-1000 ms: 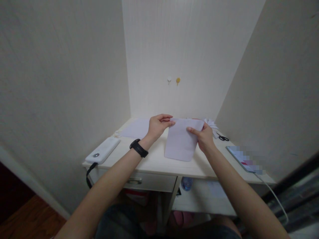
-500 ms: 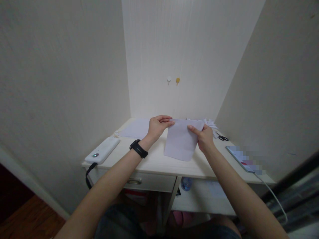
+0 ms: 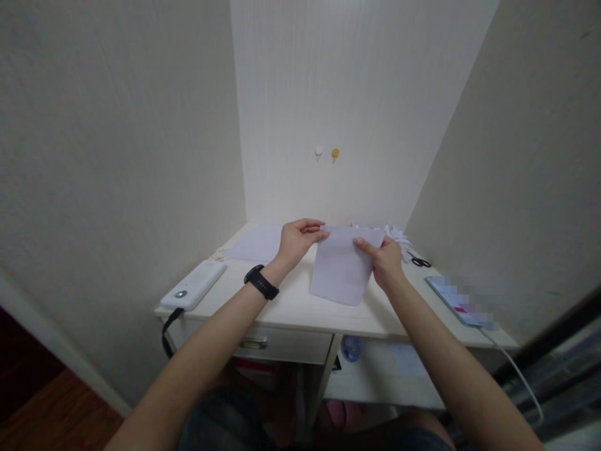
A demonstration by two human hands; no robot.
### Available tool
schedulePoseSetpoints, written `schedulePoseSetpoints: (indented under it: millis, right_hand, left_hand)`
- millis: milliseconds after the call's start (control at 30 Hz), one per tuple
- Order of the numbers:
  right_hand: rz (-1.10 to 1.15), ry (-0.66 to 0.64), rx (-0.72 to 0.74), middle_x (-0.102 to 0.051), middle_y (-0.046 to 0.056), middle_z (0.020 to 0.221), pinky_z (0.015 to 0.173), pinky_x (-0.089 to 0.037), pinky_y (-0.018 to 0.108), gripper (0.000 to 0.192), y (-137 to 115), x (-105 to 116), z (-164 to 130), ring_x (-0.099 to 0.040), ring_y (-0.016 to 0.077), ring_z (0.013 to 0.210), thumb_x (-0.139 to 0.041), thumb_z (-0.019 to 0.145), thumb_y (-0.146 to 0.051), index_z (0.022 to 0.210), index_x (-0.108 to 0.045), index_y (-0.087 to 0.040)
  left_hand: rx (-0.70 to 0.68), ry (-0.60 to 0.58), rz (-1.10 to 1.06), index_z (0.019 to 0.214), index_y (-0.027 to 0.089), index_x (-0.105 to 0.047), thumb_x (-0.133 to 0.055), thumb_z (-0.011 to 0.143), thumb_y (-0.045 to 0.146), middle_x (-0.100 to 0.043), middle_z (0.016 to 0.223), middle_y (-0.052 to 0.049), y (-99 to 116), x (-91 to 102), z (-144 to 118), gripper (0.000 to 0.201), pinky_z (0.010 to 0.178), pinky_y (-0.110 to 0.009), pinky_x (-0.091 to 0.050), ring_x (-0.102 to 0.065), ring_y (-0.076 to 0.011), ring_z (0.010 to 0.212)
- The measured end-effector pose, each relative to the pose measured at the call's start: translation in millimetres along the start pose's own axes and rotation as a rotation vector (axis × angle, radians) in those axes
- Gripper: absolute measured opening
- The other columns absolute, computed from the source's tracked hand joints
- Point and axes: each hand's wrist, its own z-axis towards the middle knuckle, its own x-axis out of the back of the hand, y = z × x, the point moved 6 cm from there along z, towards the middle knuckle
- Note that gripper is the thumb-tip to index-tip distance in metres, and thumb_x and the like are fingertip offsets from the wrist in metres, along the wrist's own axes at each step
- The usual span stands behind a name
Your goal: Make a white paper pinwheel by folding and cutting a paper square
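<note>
1. One pale counter [image 3: 291,304] is seen set into a narrow alcove, closed in by cream walls at 9, 12 and 3 o'clock; two small wall hooks [image 3: 327,153], one white and one yellow, are fixed to the back wall.
2. A folded white paper sheet [image 3: 339,272] is held at the middle of the counter, its near edge resting on the top and its far edge lifted.
3. The far left corner of the sheet is pinched by the closed fingers of the left hand [image 3: 295,241], whose wrist carries a black watch [image 3: 261,282]; the far right corner is gripped by the right hand [image 3: 385,260], its forefinger laid across the paper.
4. At 10 o'clock from the sheet a second flat sheet [image 3: 256,243] is laid, and at 8 o'clock a white power bank [image 3: 193,284] with a black cord is set by the left edge.
5. At 1 o'clock a heap of white paper pieces [image 3: 397,234] is seen, with black scissors [image 3: 417,259] just beside it; at 3 o'clock a phone [image 3: 457,300] with a white cable is placed near the right edge.
6. Bare counter is left along the near edge, at 6 o'clock from the sheet, and between the power bank and the sheet; a drawer front [image 3: 277,341] is seen under that edge.
</note>
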Motion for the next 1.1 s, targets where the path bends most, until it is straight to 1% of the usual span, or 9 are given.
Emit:
schedulePoseSetpoints:
  millis: [267,467,567,667,767,833,933,1033,1100]
  right_hand:
    - [0.04,-0.044,-0.084,-0.076,0.006,0.083,0.065,-0.055,0.035,0.044,-11,-3,3,-0.067,0.0216,0.069,-0.092,0.046,-0.033,0.081,-0.07,-0.017]
    - [0.02,-0.184,-0.321,-0.076,0.009,0.087,0.067,-0.057,0.039,0.045,-12,-6,7,-0.068,0.0243,0.071,-0.093,0.045,-0.026,0.083,-0.07,-0.016]
    - [-0.001,-0.196,-0.32,-0.076,0.009,0.089,0.068,-0.057,0.039,0.048,-4,-4,9,-0.069,0.0247,0.073,-0.092,0.047,-0.03,0.086,-0.068,-0.017]
    - [-0.054,-0.139,-0.187,-0.074,0.005,0.087,0.064,-0.056,0.036,0.057,11,1,9,-0.067,0.0227,0.072,-0.091,0.048,-0.036,0.096,-0.065,-0.02]
    - [-0.152,-0.101,-0.059,-0.072,0.004,0.092,0.063,-0.055,0.034,0.076,32,7,6,-0.067,0.0221,0.074,-0.091,0.047,-0.039,0.114,-0.06,-0.023]
    - [-0.158,-0.128,-0.097,-0.072,0.002,0.086,0.058,-0.054,0.034,0.081,50,9,4,-0.066,0.0215,0.067,-0.09,0.048,-0.04,0.12,-0.056,-0.025]
    - [-0.131,-0.198,-0.205,-0.071,-0.002,0.073,0.051,-0.052,0.032,0.072,72,6,6,-0.064,0.0201,0.056,-0.088,0.05,-0.042,0.113,-0.057,-0.025]
    - [-0.152,-0.209,-0.323,-0.068,-0.003,0.064,0.047,-0.05,0.03,0.062,87,5,15,-0.063,0.0191,0.05,-0.088,0.05,-0.039,0.103,-0.06,-0.024]
    - [-0.181,-0.199,-0.404,-0.068,-0.002,0.061,0.045,-0.049,0.03,0.057,95,5,20,-0.063,0.0196,0.049,-0.087,0.05,-0.036,0.099,-0.061,-0.022]
  left_hand:
    - [0.119,-0.098,0.001,0.077,0.013,-0.077,-0.087,0.06,0.041,-0.074,0.076,-0.007,-4,-3.6,-9,0.035,0.068,-0.035,-0.06,-0.068,-0.0182,0.07]
    - [0.209,-0.094,-0.03,0.072,0.012,-0.074,-0.089,0.058,0.034,-0.071,0.071,-0.006,-4,-4.1,-7,0.03,0.062,-0.029,-0.059,-0.064,-0.0132,0.062]
    - [0.245,-0.102,-0.057,0.07,0.012,-0.073,-0.09,0.058,0.031,-0.07,0.07,-0.005,-10,-4.1,-6,0.029,0.061,-0.027,-0.058,-0.062,-0.0116,0.06]
    - [0.285,-0.132,-0.061,0.068,0.012,-0.071,-0.09,0.057,0.032,-0.069,0.069,-0.005,-27,-2.3,-8,0.03,0.059,-0.025,-0.057,-0.061,-0.0109,0.06]
    - [0.33,-0.15,-0.034,0.069,0.01,-0.07,-0.091,0.056,0.03,-0.068,0.067,-0.004,-54,2.3,-13,0.031,0.058,-0.024,-0.057,-0.062,-0.0108,0.06]
    - [0.362,-0.122,-0.03,0.068,0.01,-0.068,-0.092,0.052,0.026,-0.068,0.067,-0.004,-73,7.4,-15,0.033,0.058,-0.024,-0.057,-0.062,-0.011,0.06]
    - [0.409,-0.086,-0.06,0.072,0.01,-0.067,-0.093,0.049,0.019,-0.069,0.069,-0.004,-96,13.2,-15,0.036,0.059,-0.025,-0.058,-0.064,-0.0126,0.062]
    - [0.448,-0.059,-0.116,0.088,0.01,-0.068,-0.092,0.05,0.014,-0.071,0.072,-0.005,-107,16.9,-11,0.045,0.061,-0.027,-0.058,-0.066,-0.0141,0.064]
    - [0.459,-0.087,-0.154,0.105,0.011,-0.067,-0.09,0.052,0.012,-0.071,0.074,-0.005,-111,17.0,-9,0.058,0.063,-0.027,-0.058,-0.067,-0.014,0.066]
